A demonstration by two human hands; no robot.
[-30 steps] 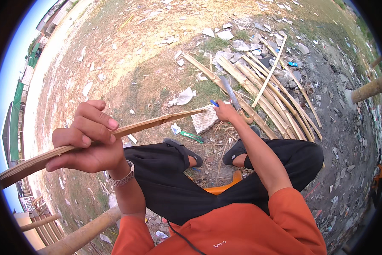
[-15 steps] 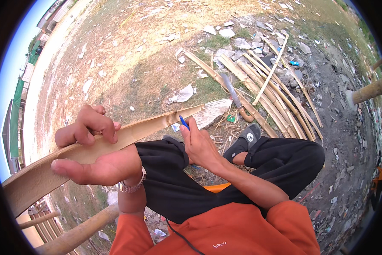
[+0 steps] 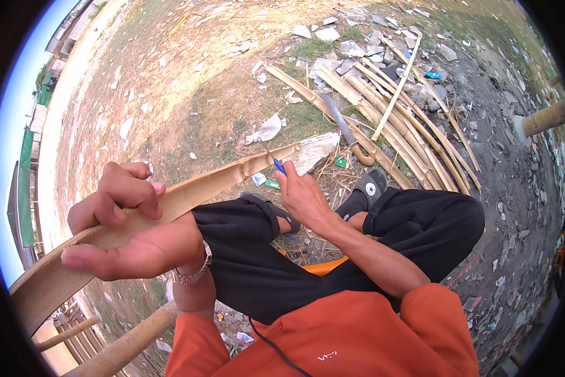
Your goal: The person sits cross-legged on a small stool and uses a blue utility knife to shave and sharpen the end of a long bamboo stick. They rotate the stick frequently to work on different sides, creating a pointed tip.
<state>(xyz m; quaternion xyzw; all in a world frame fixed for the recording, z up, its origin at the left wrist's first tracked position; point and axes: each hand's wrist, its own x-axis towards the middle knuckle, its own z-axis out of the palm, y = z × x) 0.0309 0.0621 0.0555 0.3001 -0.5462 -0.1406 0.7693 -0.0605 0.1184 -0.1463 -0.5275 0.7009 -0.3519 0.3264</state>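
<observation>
Outdoors, a seated person's left hand (image 3: 122, 226) grips a bamboo slat (image 3: 188, 198) while the right hand (image 3: 304, 198) holds a blue pen (image 3: 278, 166) against it.

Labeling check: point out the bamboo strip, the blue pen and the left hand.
bamboo strip (image 3: 232, 178), head view, inner face mid-length.
blue pen (image 3: 279, 166), head view, barrel above the fingers.
left hand (image 3: 128, 235), head view, palm.
</observation>
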